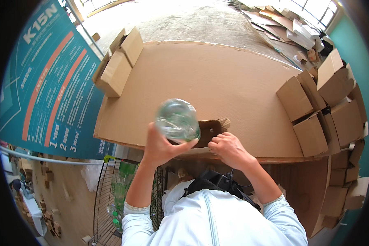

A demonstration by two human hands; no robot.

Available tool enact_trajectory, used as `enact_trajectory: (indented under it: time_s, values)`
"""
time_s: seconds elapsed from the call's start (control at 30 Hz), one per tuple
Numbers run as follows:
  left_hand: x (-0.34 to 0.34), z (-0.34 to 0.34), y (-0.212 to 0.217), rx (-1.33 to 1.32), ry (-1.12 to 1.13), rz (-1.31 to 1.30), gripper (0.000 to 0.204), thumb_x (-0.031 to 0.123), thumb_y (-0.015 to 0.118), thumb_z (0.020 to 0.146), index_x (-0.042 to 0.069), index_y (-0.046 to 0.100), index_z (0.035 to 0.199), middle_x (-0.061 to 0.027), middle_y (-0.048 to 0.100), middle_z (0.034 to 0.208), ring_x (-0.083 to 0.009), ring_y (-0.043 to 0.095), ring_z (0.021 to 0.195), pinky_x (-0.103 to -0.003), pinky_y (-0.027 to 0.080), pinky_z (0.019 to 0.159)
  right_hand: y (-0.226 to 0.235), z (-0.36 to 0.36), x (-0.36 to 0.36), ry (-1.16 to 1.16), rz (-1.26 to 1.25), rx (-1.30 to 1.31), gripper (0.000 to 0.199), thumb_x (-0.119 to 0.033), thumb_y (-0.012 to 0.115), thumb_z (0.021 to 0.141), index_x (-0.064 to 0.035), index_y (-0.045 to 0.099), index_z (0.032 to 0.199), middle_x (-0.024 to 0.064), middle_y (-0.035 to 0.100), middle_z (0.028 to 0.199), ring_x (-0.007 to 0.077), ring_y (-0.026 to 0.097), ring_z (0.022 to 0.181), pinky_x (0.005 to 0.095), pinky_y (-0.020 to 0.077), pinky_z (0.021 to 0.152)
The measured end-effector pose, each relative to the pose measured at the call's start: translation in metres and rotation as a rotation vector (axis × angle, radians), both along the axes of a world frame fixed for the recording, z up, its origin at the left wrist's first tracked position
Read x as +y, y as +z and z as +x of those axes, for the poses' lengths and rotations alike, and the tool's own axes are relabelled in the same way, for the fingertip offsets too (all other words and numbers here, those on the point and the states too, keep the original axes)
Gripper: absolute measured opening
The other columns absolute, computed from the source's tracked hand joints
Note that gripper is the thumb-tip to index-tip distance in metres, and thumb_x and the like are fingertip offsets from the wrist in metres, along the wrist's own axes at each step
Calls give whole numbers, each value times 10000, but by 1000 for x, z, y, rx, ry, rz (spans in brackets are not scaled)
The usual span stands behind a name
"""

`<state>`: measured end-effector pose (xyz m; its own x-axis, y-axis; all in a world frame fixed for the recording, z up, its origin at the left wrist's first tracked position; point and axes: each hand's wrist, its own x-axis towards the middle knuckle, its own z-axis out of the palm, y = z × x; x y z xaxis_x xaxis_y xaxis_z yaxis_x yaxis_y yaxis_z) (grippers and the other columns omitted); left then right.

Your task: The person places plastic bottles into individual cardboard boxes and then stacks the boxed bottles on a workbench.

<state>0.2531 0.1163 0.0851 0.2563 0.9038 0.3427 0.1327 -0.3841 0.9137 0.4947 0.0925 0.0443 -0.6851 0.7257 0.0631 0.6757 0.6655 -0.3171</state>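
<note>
My left hand [160, 145] is wrapped round a clear, green-tinted plastic bottle [177, 119], seen end-on and smeared by motion. The bottle is over the left part of an open cardboard box [207, 135] at the near edge of the cardboard-covered table [205, 82], and hides that part of it. With fingers bent together, my right hand [229, 149] grips the box's near right rim. Something small and pale shows inside the box, too small to name.
Cardboard boxes [118, 69] stand on the table's far left, and several more [299, 98] are stacked at the right. A wire cart [100, 201] with green bottles [122, 184] stands below on my left. Beside the table is a teal printed banner [49, 90].
</note>
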Motion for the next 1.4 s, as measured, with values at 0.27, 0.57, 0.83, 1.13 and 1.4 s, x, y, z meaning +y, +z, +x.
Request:
enact_trajectory:
  time_s: [0.27,0.57,0.83,1.13,1.4]
  values:
    - [30,22,-19,819,-361,-70,595,175,759,612,13,522,1134,-218,661,901,-387,649,886,-427,521,792,-26,7,-6,-13,237,114,61,-100,639,765,-68,588,778,44,580,788,192,585,815,315,464,747]
    - [19,36,-4,1214,-330,-155,693,305,799,615,-9,461,1133,-222,660,847,-388,660,832,-440,527,755,-45,14,-4,32,229,282,85,-120,630,744,-91,549,745,30,568,766,183,595,796,304,477,725]
    - [22,46,-66,1456,-394,-150,502,343,773,715,-56,583,952,-194,684,823,-361,685,815,-427,552,720,-50,-7,-5,84,194,281,78,-127,617,751,-95,546,750,27,555,765,186,590,806,306,475,704]
    - [3,-15,15,636,-240,-349,359,186,666,884,-30,627,1168,-162,691,1094,-252,680,978,-339,517,879,-52,-9,-2,46,205,309,73,-121,635,752,-87,575,775,34,561,775,193,579,793,315,472,698]
    - [-95,-68,-76,571,346,-277,1154,341,900,613,25,239,1505,-200,380,1492,-340,382,1374,-423,312,1139,-38,-17,15,98,309,332,110,-92,662,694,-85,582,770,36,578,774,196,585,792,310,480,718]
